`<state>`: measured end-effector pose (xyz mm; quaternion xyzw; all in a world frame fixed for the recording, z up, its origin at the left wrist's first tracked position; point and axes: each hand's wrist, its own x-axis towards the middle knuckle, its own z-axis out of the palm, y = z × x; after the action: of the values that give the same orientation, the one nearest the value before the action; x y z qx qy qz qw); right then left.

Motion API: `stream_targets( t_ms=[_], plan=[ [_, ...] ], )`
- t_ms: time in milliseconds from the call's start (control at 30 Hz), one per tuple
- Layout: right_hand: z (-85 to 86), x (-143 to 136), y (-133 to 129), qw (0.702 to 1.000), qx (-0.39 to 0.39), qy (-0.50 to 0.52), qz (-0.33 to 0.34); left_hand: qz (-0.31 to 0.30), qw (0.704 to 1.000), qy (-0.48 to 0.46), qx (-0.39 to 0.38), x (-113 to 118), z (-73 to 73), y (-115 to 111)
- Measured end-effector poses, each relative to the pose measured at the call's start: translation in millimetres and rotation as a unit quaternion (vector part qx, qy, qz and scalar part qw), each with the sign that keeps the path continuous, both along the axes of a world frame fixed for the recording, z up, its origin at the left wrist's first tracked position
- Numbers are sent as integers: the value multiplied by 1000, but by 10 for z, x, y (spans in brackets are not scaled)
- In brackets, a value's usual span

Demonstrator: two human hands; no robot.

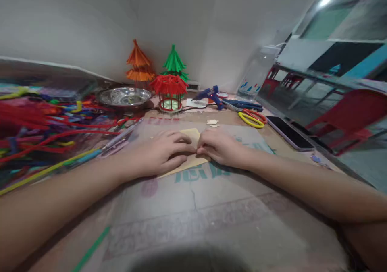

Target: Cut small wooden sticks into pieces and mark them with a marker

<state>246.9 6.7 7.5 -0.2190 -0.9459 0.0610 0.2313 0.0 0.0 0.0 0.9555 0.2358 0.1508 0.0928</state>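
Note:
A pale yellow sheet [192, 133] lies on the plastic-covered table [187, 219], partly hidden under both hands. My left hand [165, 153] rests on the sheet's left part, fingers bent and pointing right, their tips near the middle. From the right, my right hand [218, 148] meets it at the sheet's right edge, with thumb and fingertips pressed together. Anything between those fingertips is too small to make out. Just behind my right hand are some small pale sticks [213, 122].
Behind stand red [170, 90], green [174, 60] and orange [138, 62] pavilion models, a metal bowl [125, 96] and a blue glue gun [211, 96]. Scissors [251, 119] and a phone [289, 133] lie right. Colourful fuzzy stems [45, 131] heap up left.

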Motion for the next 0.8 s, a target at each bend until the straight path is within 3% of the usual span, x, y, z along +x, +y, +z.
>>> stream_targets(
  t_ms=[433,567,700,800],
  plan=[
    [69,-7,-100,995,-40,-24,-88,11,1000,13,1,17,47,-14],
    [82,-41,-127,995,-77,-23,-58,10,1000,2,-2,19,50,-25],
    [96,-38,-141,993,-66,-29,-93,20,1000,10,-1,19,57,-27],
    [94,-26,-125,992,-84,-32,-83,20,1000,9,1,17,54,-18]
  ],
)
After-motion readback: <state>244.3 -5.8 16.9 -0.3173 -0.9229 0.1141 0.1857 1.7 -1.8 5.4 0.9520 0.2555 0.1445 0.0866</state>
